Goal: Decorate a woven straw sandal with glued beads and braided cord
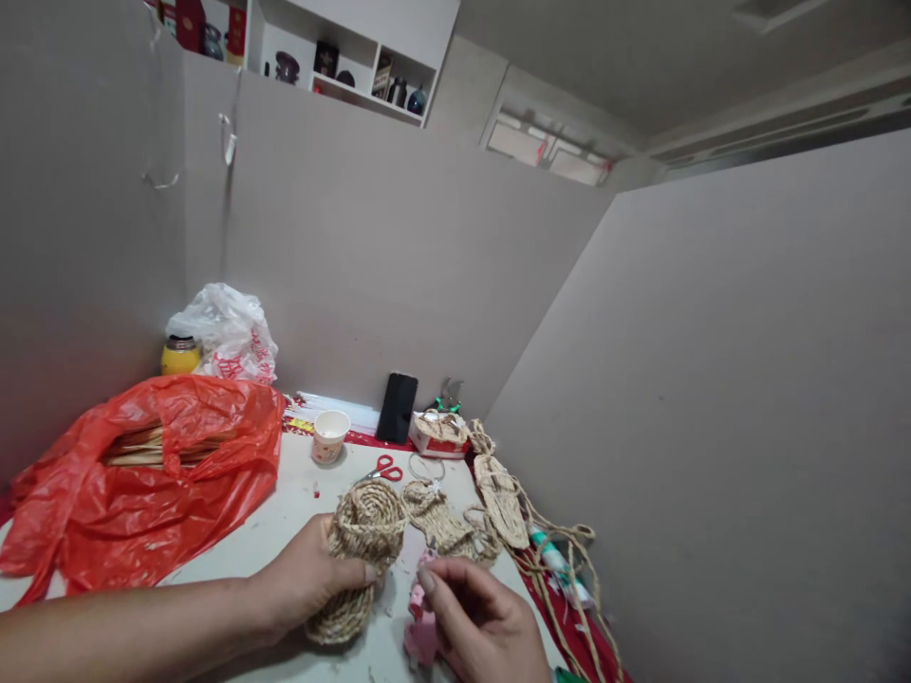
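Note:
My left hand (306, 574) is closed around a woven straw slipper (370, 531), its thumb pressed on the side and the coiled toe pointing away from me. Close by on the right, my right hand (484, 617) has thumb and forefinger pinched together; what is between the fingertips, if anything, is too small to make out. A pink object (421, 637) shows just left of that hand, partly covered by the fingers, and I cannot tell whether they grip it. Another woven straw piece (441, 517) lies on the table beyond both hands.
Red-handled scissors (388, 468), a paper cup (331, 438), a black phone (397, 408) and a small box (437, 436) stand or lie farther back. A red plastic bag (234, 455) with straw covers the left. A straw sole (500, 498) and cords (562, 588) line the right edge.

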Tool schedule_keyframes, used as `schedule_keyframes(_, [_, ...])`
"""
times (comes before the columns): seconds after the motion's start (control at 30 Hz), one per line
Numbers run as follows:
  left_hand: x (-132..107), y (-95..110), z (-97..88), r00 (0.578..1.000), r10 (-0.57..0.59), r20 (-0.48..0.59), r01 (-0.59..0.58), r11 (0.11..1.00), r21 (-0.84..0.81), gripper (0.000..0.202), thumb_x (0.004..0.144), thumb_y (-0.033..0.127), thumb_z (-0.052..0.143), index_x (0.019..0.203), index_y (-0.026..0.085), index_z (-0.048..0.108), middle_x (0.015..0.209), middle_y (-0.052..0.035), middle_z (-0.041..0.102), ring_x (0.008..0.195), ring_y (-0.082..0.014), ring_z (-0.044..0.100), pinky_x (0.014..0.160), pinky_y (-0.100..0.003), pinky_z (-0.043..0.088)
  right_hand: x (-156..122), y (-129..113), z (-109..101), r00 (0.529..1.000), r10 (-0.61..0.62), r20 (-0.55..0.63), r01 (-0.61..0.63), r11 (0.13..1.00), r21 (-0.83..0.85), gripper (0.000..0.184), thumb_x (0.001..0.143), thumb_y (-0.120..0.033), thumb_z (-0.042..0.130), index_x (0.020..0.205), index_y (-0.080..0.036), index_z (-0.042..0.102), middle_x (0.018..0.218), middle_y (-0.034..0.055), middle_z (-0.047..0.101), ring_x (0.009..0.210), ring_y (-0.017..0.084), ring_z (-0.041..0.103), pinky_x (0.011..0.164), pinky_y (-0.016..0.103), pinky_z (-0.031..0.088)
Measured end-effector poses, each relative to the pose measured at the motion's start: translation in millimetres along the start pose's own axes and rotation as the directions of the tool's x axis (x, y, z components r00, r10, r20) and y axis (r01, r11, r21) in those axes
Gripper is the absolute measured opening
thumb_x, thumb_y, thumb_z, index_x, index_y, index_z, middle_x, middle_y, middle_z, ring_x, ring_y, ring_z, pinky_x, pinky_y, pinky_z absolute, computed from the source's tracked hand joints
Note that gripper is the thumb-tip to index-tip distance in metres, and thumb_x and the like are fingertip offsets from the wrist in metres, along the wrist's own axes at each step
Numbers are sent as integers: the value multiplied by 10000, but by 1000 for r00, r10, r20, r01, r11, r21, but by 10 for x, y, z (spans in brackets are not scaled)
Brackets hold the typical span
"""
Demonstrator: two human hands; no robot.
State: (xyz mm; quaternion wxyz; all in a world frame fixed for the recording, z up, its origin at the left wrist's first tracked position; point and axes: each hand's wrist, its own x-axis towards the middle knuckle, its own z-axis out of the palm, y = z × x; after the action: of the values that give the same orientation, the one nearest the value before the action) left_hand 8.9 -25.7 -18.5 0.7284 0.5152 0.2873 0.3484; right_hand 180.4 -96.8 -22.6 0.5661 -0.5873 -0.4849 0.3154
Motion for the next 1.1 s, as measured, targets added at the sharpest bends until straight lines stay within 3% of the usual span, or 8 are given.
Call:
schedule_keyframes(0.1, [5,-26,29,1000,14,21,-15,999,46,230,635,137,704,861,113,674,753,-16,681,670,-148,569,671,-257,432,-26,-1,37,967,-253,-25,246,955,-167,181,750,-349,702,834,-190,726,596,29,642,491,147,563,494,242,461])
schedule_keyframes(0.2, [-8,-40,65,998,36,57,-37,999,32,300,640,126,695,940,115,681,837,-39,704,797,-191,605,755,-280,446,-30,36,85,868,-489,89,490,810,-321,135,797,-219,644,918,-192,699,633,34,656,512,155,586,521,248,463])
schedule_keyframes(0.3, [-34,-45,80,998,25,60,-27,999,35,320,637,101,668,956,123,684,821,-25,708,816,-191,604,762,-274,443,-15,61,98,789,-573,220,607,676,-419,95,841,-151,566,867,-178,654,664,50,657,570,163,606,553,251,461])
schedule_keyframes(0.5, [-53,-87,76,997,-73,20,73,997,13,289,627,111,684,916,104,691,749,-22,698,731,-173,589,696,-262,435,-25,67,103,777,-558,292,627,643,-440,132,866,-144,514,771,-166,603,608,39,603,526,149,562,505,249,419])
schedule_keyframes(0.67, [-48,-90,79,996,-87,12,88,996,-29,250,603,81,666,849,108,701,725,-11,692,671,-141,569,665,-236,416,-3,122,117,731,-579,361,682,593,-428,141,870,-115,495,849,-151,630,644,64,635,564,167,575,535,270,433])
schedule_keyframes(0.8, [-51,-63,70,995,-96,2,96,994,-47,271,597,75,661,862,111,703,736,-17,700,688,-147,581,682,-241,421,21,144,109,731,-583,355,682,600,-418,150,847,-100,528,861,-159,665,671,78,671,576,180,598,551,282,452])
schedule_keyframes(0.97, [-18,-3,33,998,-60,35,61,998,-26,256,613,99,662,867,109,691,772,-21,698,723,-162,592,731,-268,434,-25,29,20,778,-602,178,625,718,-307,292,780,-78,622,1035,-212,673,747,51,712,602,175,632,573,260,485])
schedule_keyframes(1.1, [32,-10,-1,999,-30,41,25,994,110,227,602,105,662,829,111,676,725,12,671,678,-146,560,692,-253,418,-30,-120,-75,806,-592,-3,565,771,-293,218,786,-90,635,939,-233,694,826,57,674,717,191,626,641,280,499])
